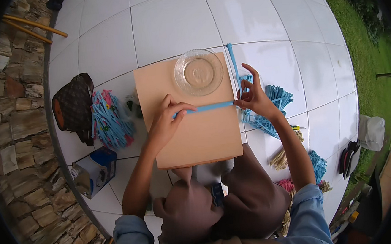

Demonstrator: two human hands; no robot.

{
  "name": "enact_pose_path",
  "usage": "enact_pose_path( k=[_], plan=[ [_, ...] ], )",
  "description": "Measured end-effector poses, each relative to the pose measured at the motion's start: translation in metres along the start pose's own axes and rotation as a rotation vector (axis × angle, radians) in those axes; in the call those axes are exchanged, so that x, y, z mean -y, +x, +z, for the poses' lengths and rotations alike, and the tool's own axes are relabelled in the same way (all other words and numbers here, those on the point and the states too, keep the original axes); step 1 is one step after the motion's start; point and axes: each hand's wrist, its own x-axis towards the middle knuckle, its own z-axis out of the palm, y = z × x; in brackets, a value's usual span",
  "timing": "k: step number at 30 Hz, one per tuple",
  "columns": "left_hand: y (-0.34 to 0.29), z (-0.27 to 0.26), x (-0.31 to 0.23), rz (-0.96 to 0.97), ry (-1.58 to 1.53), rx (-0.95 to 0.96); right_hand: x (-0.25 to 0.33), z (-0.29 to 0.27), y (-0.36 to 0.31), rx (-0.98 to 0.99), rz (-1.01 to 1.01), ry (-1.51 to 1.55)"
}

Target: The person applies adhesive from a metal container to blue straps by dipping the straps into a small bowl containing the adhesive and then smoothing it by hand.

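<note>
A light blue flat strip (212,107) is stretched across the tan board (197,140) in front of me. My left hand (166,117) pinches its left end between thumb and fingers, low over the board. At the board's right edge, my right hand (253,97) grips the strip between thumb and forefinger, other fingers raised. Beyond that grip, a narrower length of blue strip runs up and away past the board's far right corner. A clear glass plate (200,91) with a patterned rim rests at the far side of the board.
Bundles of blue strips (280,96) lie on the white tiled floor (169,23) at right, near straw-coloured bundles (280,160). To the left are a blue-and-pink bundle (108,122), a dark brown bag (72,104) and a metal can (99,168). A stone wall (25,181) borders the left.
</note>
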Motion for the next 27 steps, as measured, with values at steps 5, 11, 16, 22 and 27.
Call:
enact_pose_path(
  k=[5, 11, 16, 22, 27],
  plan=[
    [0.003, -0.006, -0.017, 0.025, 0.222, 0.14, 0.01, 0.001, 0.005, 0.05, 0.027, -0.048],
    [0.02, -0.009, -0.039, -0.434, -0.032, 0.225, 0.01, 0.0, 0.005, 0.051, 0.049, -0.06],
    [0.016, -0.002, -0.011, -0.016, 0.225, 0.187, 0.011, 0.001, 0.008, 0.065, 0.033, -0.077],
    [0.024, -0.015, -0.04, -0.368, 0.055, 0.286, 0.01, -0.001, 0.007, 0.073, 0.029, -0.061],
    [0.023, -0.015, -0.036, -0.378, 0.036, 0.294, 0.015, -0.001, 0.008, 0.106, 0.033, -0.085]
  ],
)
